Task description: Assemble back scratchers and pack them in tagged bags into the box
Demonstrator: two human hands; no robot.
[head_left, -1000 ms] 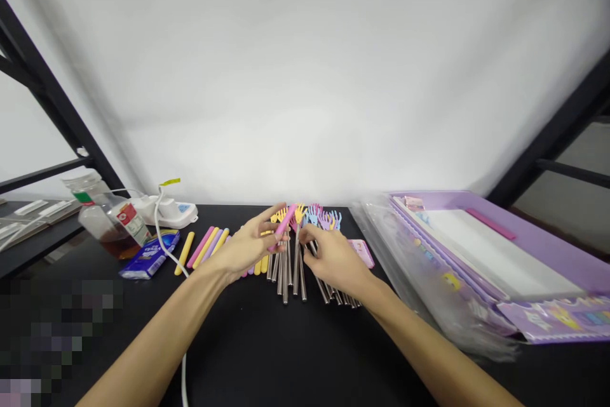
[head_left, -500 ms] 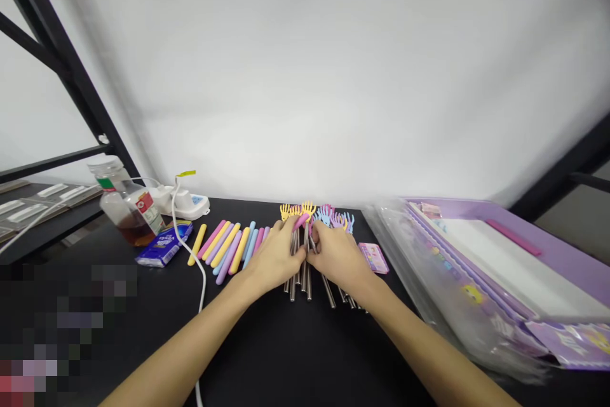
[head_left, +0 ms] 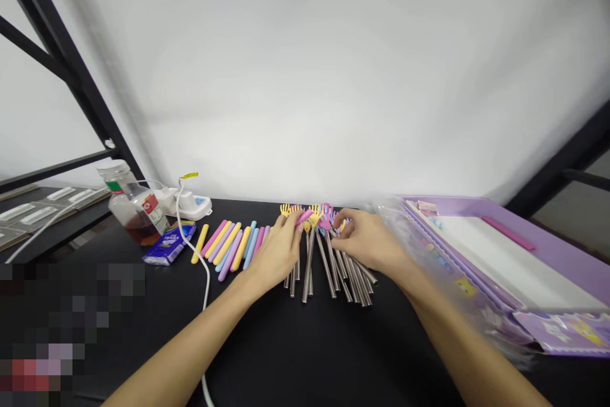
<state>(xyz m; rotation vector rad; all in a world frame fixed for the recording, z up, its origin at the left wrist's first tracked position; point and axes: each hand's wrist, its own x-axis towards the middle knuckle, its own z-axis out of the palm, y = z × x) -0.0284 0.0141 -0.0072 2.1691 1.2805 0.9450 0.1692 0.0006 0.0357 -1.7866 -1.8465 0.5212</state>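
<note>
My left hand [head_left: 281, 251] is closed on a pink plastic handle [head_left: 305, 215], whose end shows past the fingertips. It hovers over the left part of a pile of back scratchers with metal rods [head_left: 355, 280] and small hand-shaped heads [head_left: 314, 215] in yellow, pink, blue and purple. Close to the heads on the right side of the pile, my right hand [head_left: 369, 239] has its thumb and fingers curved and apart, with nothing visible between them. Left of the pile lies a row of loose coloured handles [head_left: 241, 248], partly covered by my left hand.
A purple box [head_left: 457, 204] with clear plastic wrap [head_left: 405, 248] stands at right, a pink stick [head_left: 509, 233] inside. At left are a jar of brown liquid [head_left: 138, 216], a blue packet [head_left: 169, 245], a white power strip [head_left: 193, 207] and a white cable [head_left: 206, 293] across the black table.
My right hand has moved right, away from my left hand, uncovering more metal rods. My left hand stays nearly in place with the pink handle. A yellow head and its rod have shifted slightly right.
</note>
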